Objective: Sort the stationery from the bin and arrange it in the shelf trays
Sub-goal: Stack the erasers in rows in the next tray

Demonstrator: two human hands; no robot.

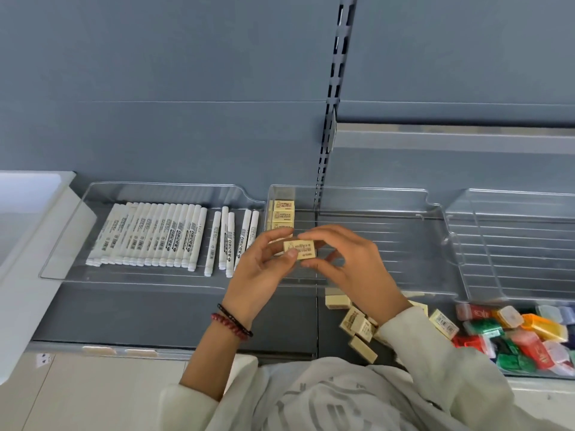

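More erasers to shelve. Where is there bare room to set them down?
The middle tray is bare right of the eraser column at its left wall. The right tray looks bare. The shelf front below the markers is free. Crowded: loose erasers and coloured boxes, front right.

Fingers cover the ends of the eraser over the middle tray, the left hand hides the nearest of the stacked erasers in that tray, the right sleeve covers some loose erasers in front of it, and the coloured boxes right of it run off the edge.
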